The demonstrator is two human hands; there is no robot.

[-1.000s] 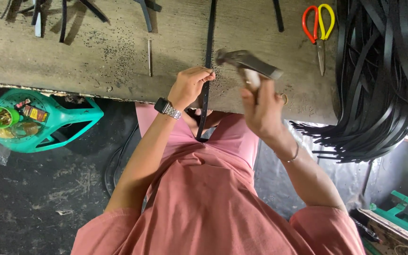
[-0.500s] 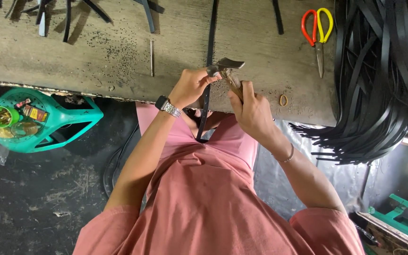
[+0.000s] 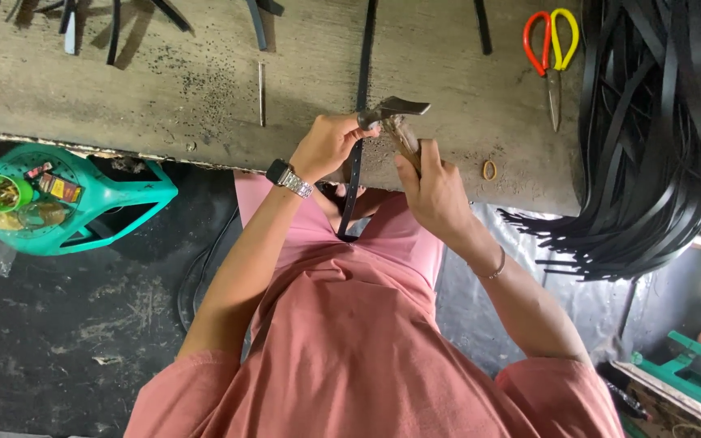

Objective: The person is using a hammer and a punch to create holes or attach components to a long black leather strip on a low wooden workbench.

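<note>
- Far left, at nine o'clock off the surface edge, a teal plastic stool (image 3: 83, 207) sits on the floor; its perforated top carries a small green cup (image 3: 0, 193) with yellowish bits inside, too small to tell what, plus a few small packets
- On the wooden surface (image 3: 164, 97) at eleven o'clock, a scatter of tiny black specks and a thin metal punch-like rod (image 3: 260, 93) lying alone
- Left hand (image 3: 330, 146), wristwatch on, fingers closed in a pinch on the black strap (image 3: 359, 89), pinning it flat right at the near edge; the strap runs from twelve o'clock down over the edge and hangs toward the lap
- Hammer (image 3: 395, 118) head low, meeting the left fingertips over the strap – I judge this a striking step, likely driving something small held in that pinch, though the piece itself is hidden
- Right hand (image 3: 432, 191) wrapped tight round the hammer's wooden handle, a full closed grip
- The next blow, I'd judge, calls for a short lift and a square drop, with the fingertips kept out from under the head
- At two o'clock, a rubber band (image 3: 489, 170), then red-and-yellow scissors (image 3: 551, 49)
- Far right, a heaped bundle of black straps (image 3: 651, 138) spilling over the surface edge
</note>
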